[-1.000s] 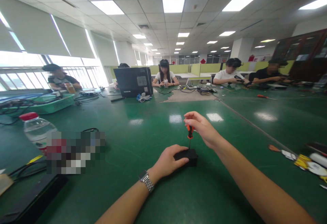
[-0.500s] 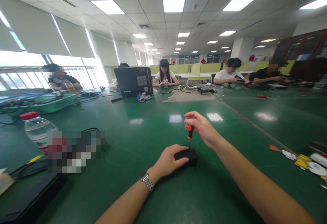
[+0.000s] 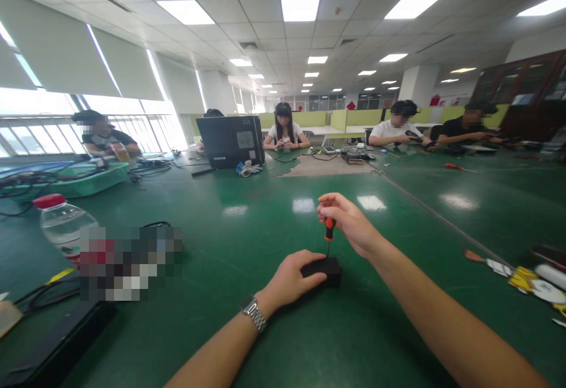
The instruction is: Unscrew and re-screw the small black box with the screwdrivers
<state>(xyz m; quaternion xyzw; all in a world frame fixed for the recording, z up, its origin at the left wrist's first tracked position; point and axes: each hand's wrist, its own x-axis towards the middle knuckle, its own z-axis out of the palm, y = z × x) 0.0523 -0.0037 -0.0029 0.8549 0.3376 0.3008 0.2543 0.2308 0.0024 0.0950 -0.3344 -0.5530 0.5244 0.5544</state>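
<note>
A small black rectangular block (image 3: pixel 332 271) lies on the green table (image 3: pixel 212 329) in front of me. My left hand (image 3: pixel 294 276), with a metal watch (image 3: pixel 253 312) on its wrist, grips the block from the left, thumb on the near side and fingers on the far side. Above the block, my right hand (image 3: pixel 347 220) holds an orange and black screwdriver (image 3: pixel 329 230) by the top of its handle. The screwdriver stands upright, its tip against the block's upper face. What lies under the tip is too small to make out.
At left stand a red-capped water bottle (image 3: pixel 66 223), a long black case (image 3: pixel 62 341) and a green basket (image 3: pixel 88 181) of cables. Farther back are a black computer case (image 3: pixel 230 142) and gloves (image 3: pixel 249 168). Another screwdriver (image 3: pixel 455 167) lies far right. Several people sit around the table.
The right fingers have shifted slightly around the top of the screwdriver handle. The screwdriver stays on the block, and the left hand keeps its grip.
</note>
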